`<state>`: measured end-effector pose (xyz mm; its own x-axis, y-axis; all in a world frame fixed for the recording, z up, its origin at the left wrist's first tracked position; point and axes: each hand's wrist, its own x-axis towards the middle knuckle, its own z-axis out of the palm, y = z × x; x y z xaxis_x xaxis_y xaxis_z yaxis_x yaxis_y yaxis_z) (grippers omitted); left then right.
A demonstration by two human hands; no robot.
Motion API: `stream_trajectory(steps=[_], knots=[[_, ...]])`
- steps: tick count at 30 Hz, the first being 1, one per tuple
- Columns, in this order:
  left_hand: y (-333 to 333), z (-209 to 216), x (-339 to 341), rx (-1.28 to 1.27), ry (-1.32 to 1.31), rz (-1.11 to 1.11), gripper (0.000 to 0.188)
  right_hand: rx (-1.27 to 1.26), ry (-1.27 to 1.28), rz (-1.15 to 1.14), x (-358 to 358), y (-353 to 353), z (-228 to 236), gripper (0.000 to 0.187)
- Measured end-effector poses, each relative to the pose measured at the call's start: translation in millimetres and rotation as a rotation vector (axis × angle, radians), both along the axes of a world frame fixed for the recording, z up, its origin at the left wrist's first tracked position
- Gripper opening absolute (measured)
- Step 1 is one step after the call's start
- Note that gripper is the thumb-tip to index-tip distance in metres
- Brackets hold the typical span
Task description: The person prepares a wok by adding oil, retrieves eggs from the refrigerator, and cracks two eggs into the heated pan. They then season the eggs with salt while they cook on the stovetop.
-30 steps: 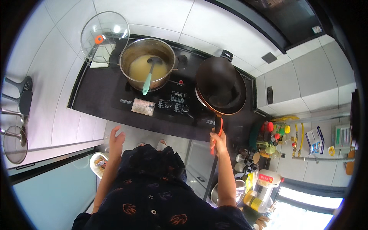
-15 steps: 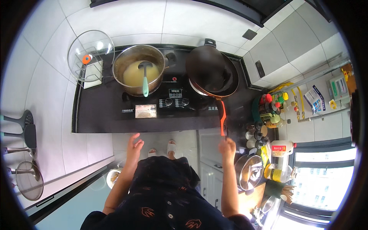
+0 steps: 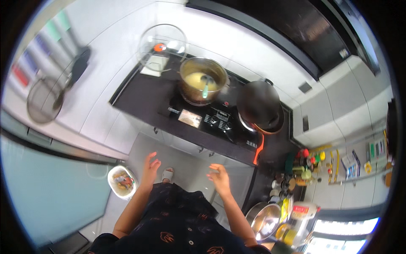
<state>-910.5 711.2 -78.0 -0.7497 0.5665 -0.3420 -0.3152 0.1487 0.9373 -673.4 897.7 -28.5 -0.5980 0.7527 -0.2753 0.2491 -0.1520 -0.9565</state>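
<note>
My left hand [image 3: 149, 169] is in front of my body, fingers apart and holding nothing. My right hand [image 3: 220, 178] hovers at waist height before the counter, fingers loosely curled and apart, also holding nothing. On the cooktop [image 3: 213, 118] stands a deep steel pot [image 3: 196, 91] with pale yellow liquid in it. A ladle with a mint-green handle [image 3: 205, 91] rests in the pot. To its right is a frying pan whose orange handle [image 3: 259, 150] points towards me. A dark, round wok or lid [image 3: 258, 101] covers much of that pan.
A glass lid [image 3: 163, 48] leans in a white rack at the back left. Sauce bottles [image 3: 302, 156] and a steel pot with a shiny inside [image 3: 264, 220] stand along the right counter. Utensils and a strainer [image 3: 45, 99] hang on the left wall. A white bin [image 3: 122, 182] sits on the floor.
My right hand has left the end of the orange pan handle and moved left, its fingers now apart. The whole view has turned, bringing the bin and left wall further into sight.
</note>
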Motion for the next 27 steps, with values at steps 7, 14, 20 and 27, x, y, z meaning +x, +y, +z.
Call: stream_trajectory(steps=[7, 14, 20, 27], knots=[[-125, 3, 107, -0.083, 0.041, 0.393, 0.047, 0.003, 0.017, 0.409, -26, -54, -11, 0.028], [-270, 45, 186, -0.128, 0.091, 0.892, 0.051, -0.038, 0.114, 0.837, -63, -199, 13, 0.023], [-392, 44, 257, -0.157, 0.162, 1.212, 0.056, -0.002, 0.090, 1.179, -73, -342, 21, 0.023], [-605, 29, 361, -0.337, 0.235, 1.635, 0.080, -0.019, 0.170, 1.674, -59, -629, 21, 0.023]])
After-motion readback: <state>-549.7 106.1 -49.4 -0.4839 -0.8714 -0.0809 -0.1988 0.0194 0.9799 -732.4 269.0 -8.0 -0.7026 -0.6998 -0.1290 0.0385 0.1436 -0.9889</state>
